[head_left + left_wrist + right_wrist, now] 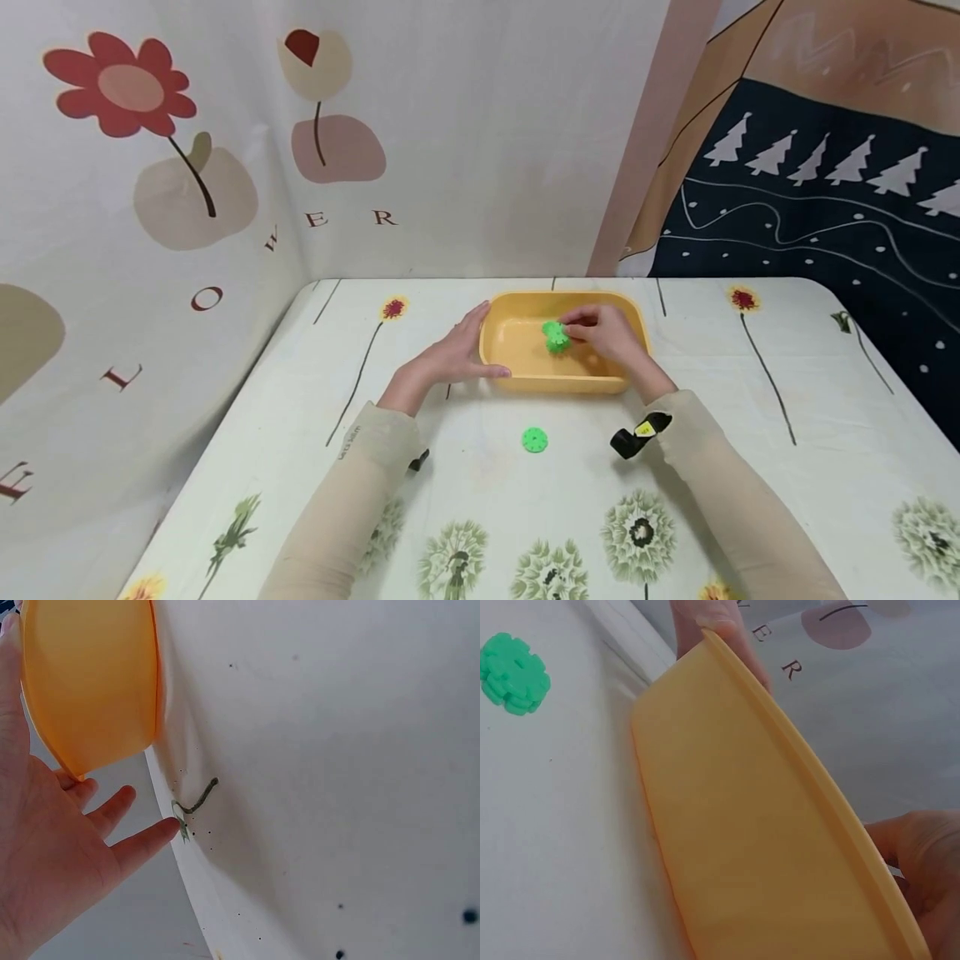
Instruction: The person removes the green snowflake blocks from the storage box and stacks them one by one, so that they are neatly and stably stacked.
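Observation:
A yellow-orange plastic basin (566, 384) stands on the table. My left hand (457, 350) rests against its left end, thumb over the front rim and fingers along the side. In the left wrist view, the fingers of that hand (71, 855) are straight and spread. Above the inside of the basin my right hand (606, 333) pinches bright green notched plastic discs (556, 337), which overlap in a small cluster. Whether they touch the basin floor I cannot tell. The right wrist view has the basin's wall (735, 802) hiding the cluster and much of that hand (930, 862).
Another green piece (535, 440) lies on the tablecloth in front of the basin; close up it looks like stacked notched discs (514, 673). The flower-printed cloth (480, 475) covers the table. Printed curtains (480, 133) hang behind and to the left.

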The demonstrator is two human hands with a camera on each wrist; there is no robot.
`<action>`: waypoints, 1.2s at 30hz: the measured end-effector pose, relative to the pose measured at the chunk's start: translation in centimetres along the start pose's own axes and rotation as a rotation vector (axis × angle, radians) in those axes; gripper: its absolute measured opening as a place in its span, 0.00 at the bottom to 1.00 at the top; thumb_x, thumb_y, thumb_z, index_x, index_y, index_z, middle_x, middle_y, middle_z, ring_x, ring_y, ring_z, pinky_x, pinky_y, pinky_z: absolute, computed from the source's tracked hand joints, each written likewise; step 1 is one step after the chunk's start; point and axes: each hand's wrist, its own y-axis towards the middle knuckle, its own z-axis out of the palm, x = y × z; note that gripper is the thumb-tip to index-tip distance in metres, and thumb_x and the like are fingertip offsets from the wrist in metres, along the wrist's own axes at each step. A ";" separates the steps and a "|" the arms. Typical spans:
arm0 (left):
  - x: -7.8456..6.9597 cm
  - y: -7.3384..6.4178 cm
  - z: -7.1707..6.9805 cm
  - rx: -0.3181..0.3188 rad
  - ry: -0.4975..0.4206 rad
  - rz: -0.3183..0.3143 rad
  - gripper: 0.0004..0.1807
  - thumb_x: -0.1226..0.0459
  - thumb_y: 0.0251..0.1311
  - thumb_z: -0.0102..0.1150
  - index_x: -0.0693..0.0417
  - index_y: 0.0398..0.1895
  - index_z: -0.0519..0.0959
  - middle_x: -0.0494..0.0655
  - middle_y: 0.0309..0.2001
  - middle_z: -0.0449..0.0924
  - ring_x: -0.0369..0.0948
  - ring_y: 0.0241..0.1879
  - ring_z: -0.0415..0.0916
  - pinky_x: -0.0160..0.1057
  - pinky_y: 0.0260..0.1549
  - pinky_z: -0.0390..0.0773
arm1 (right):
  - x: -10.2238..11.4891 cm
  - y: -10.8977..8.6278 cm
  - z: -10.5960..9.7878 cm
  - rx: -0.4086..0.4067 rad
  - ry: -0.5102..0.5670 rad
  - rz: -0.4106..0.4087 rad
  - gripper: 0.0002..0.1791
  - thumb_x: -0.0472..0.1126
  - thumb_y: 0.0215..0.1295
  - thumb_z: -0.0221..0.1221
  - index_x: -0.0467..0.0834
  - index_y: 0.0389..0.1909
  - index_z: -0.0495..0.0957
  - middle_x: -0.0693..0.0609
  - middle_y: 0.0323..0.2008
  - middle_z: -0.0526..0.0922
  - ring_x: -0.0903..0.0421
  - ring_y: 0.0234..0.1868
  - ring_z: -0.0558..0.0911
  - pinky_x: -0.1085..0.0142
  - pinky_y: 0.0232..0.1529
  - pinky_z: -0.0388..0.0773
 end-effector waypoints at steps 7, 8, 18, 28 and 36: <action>0.2 0.0 0.1 -0.003 -0.002 0.010 0.68 0.40 0.52 0.70 0.50 0.81 0.31 0.45 0.82 0.30 0.48 0.81 0.37 0.56 0.76 0.53 | 0.3 -0.2 -0.2 -0.005 0.043 -0.005 0.14 0.34 0.67 0.62 0.31 0.50 0.82 0.36 0.48 0.85 0.67 0.33 0.81 0.71 0.42 0.85; 0.2 0.0 0.1 -0.003 -0.004 0.009 0.68 0.40 0.52 0.70 0.50 0.81 0.31 0.45 0.82 0.30 0.48 0.81 0.37 0.55 0.76 0.53 | 0.3 -0.2 -0.3 -0.003 0.043 -0.007 0.14 0.34 0.67 0.62 0.31 0.51 0.82 0.36 0.48 0.85 0.67 0.32 0.81 0.71 0.42 0.85; 0.2 0.0 0.1 -0.003 -0.013 0.009 0.68 0.39 0.51 0.70 0.50 0.81 0.31 0.45 0.82 0.31 0.48 0.81 0.36 0.56 0.76 0.52 | 0.3 -0.6 -0.3 0.016 0.049 -0.030 0.14 0.33 0.68 0.60 0.30 0.51 0.82 0.34 0.49 0.84 0.68 0.32 0.82 0.68 0.43 0.85; 0.3 0.1 0.3 -0.006 -0.030 -0.006 0.68 0.40 0.51 0.71 0.48 0.81 0.32 0.44 0.82 0.31 0.48 0.81 0.38 0.58 0.75 0.54 | 0.5 -1.3 -0.3 0.045 0.049 -0.018 0.15 0.34 0.69 0.60 0.31 0.53 0.81 0.34 0.51 0.84 0.64 0.34 0.84 0.69 0.44 0.85; 0.3 0.0 0.1 -0.007 -0.025 -0.002 0.69 0.39 0.50 0.71 0.48 0.81 0.32 0.44 0.82 0.31 0.48 0.81 0.38 0.57 0.76 0.53 | 0.9 -1.9 -0.3 0.054 0.092 -0.037 0.14 0.34 0.68 0.61 0.30 0.51 0.82 0.36 0.47 0.86 0.67 0.31 0.83 0.72 0.40 0.85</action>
